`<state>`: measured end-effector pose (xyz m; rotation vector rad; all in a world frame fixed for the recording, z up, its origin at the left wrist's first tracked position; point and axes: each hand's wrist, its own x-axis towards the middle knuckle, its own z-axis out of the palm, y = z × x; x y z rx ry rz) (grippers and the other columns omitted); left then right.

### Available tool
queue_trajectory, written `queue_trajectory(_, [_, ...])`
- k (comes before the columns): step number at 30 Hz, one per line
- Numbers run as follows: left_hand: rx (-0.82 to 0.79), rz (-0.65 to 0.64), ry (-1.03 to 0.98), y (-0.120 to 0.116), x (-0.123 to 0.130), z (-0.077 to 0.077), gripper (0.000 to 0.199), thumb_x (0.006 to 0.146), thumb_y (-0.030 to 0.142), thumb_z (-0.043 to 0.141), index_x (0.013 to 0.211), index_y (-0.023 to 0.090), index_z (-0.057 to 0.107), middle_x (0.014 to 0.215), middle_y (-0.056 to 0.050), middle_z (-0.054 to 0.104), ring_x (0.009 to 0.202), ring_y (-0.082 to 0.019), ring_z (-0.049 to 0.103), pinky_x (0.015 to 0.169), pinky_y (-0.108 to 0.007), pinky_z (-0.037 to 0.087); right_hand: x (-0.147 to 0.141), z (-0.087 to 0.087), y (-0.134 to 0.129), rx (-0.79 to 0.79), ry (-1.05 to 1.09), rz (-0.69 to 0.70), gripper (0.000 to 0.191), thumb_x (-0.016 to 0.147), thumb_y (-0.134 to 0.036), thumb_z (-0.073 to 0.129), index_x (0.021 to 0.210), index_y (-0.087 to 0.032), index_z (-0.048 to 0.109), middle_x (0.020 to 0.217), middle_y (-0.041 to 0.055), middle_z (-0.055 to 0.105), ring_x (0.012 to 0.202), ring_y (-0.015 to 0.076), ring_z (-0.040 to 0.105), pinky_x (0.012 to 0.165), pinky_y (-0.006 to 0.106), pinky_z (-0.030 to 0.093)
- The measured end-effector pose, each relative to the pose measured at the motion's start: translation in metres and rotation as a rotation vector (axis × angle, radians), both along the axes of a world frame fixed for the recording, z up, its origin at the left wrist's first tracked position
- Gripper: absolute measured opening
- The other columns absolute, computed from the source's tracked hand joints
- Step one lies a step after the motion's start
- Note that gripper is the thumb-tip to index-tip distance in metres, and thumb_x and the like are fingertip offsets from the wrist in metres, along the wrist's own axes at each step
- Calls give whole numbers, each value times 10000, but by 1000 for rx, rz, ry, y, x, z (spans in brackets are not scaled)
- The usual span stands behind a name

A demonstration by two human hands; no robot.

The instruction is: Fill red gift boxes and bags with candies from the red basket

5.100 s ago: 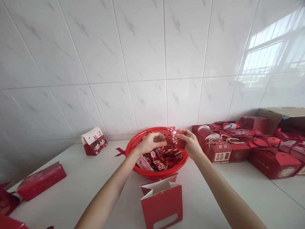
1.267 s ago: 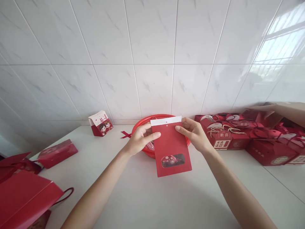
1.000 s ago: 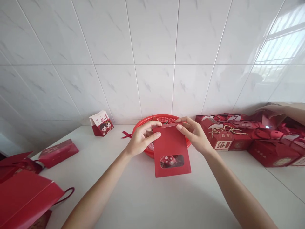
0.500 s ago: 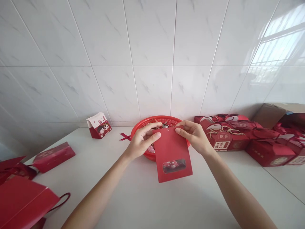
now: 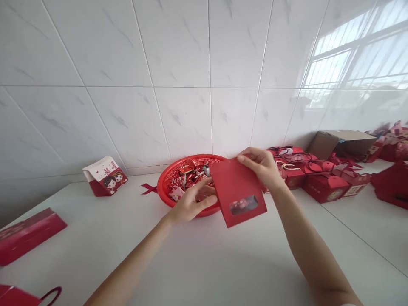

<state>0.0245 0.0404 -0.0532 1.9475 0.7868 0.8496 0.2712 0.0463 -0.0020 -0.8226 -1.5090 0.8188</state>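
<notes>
A red flat paper gift bag (image 5: pixel 239 185) with a small clear window near its lower end hangs tilted above the table. My right hand (image 5: pixel 259 165) pinches it by the top right corner, thumb in front and fingers behind. My left hand (image 5: pixel 193 199) is beside the bag's left edge, thumb and fingers apart; whether a fingertip touches the edge, I cannot tell. Behind both hands sits a red plastic basket (image 5: pixel 164 182) with wrapped candies (image 5: pixel 191 172) in it. The bag hides the basket's right part.
Left of the basket lie a red ribbon (image 5: pixel 148 188) and a printed red-and-white box (image 5: pixel 106 177). Red packages (image 5: pixel 28 236) are at the left edge. Several red gift boxes (image 5: pixel 325 187) and a cardboard box (image 5: pixel 342 142) stand at the right, along the tiled wall (image 5: pixel 181 114).
My left hand has come off the bag's top edge and moved down to its left side. My right hand still holds the bag, now more tilted. The view has turned right.
</notes>
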Motion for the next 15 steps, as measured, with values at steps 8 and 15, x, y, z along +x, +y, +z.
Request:
queue_trajectory(8, [149, 76, 240, 3, 4, -11, 316, 871, 442, 660, 1066, 220, 772, 1139, -70, 782, 1054, -264, 722, 935, -365, 594, 99, 7, -13, 303, 284, -566, 244, 699, -438, 870, 728, -240, 730, 695, 11, 679, 606, 152, 584, 573, 310, 473])
queue_trajectory(15, [173, 86, 246, 9, 6, -12, 299, 853, 456, 673, 1016, 234, 790, 1081, -62, 792, 992, -257, 736, 875, -337, 609, 229, -14, -87, 443, 364, -1259, 222, 604, -182, 918, 539, -237, 713, 678, 77, 692, 675, 195, 644, 656, 419, 451])
